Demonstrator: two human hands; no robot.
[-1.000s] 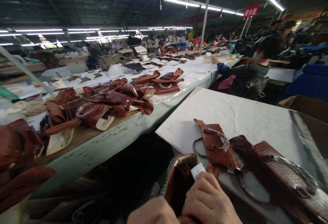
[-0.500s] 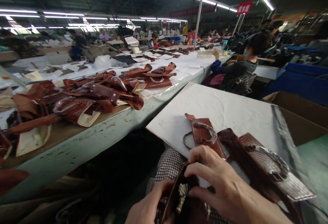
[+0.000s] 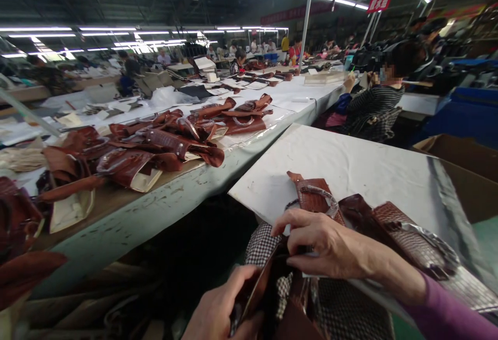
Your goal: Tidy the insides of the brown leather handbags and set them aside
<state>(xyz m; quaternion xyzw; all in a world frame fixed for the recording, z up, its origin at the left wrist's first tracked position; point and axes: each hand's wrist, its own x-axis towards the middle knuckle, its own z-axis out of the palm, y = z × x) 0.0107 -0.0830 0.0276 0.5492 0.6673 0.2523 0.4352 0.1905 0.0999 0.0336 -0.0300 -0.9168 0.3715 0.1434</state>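
A dark brown leather piece (image 3: 261, 284) stands on edge over a lap in black-and-white checked cloth (image 3: 259, 246). My left hand (image 3: 227, 303) grips its lower left side, thumb along the edge. At its upper end my right hand (image 3: 311, 241) is bent round the edge, thumb and fingers close together; the fingertips are partly hidden. Just behind the right hand, a brown bag piece with a wrapped handle (image 3: 317, 195) lies on the white board (image 3: 369, 169). To the right lies another textured brown bag piece (image 3: 420, 241), partly behind my right forearm.
A long table (image 3: 187, 184) on the left bears a heap of brown bags (image 3: 167, 143). A person in a striped top (image 3: 373, 96) sits beyond the board. Cardboard box (image 3: 462, 164) and blue bin (image 3: 467, 117) stand at the right. More people work in the background.
The view has turned slightly left. My right hand has shifted a little up and left along the leather edge, and its purple sleeve now shows. My left hand keeps its grip.
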